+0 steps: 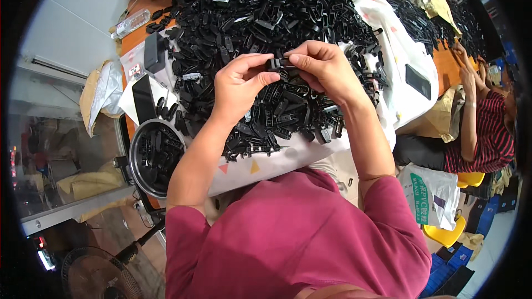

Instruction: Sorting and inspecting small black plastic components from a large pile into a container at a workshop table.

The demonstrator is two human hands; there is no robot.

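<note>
Between my two hands, above a large heap of black plastic pieces (221, 5), is a small black plastic part (275, 65). My left hand (237, 86) grips its left side, with the thumb below and the index finger above. From the right, my right hand (327, 72) pinches the other end between thumb and fingertips. The fingers hide some of the part, so its exact kind is unclear. Many similar dark pieces lie loose under and around both hands, reaching close to the near edge of the table.
A round metal bowl (133, 158) with black pieces stands at the left. Nearby lie a phone (144, 99), a dark box (154, 52) and a clear bottle (132, 24). Another phone (418, 80) rests on white cloth. At right sits a person (482, 127) in stripes. A fan (100, 274) stands lower left.
</note>
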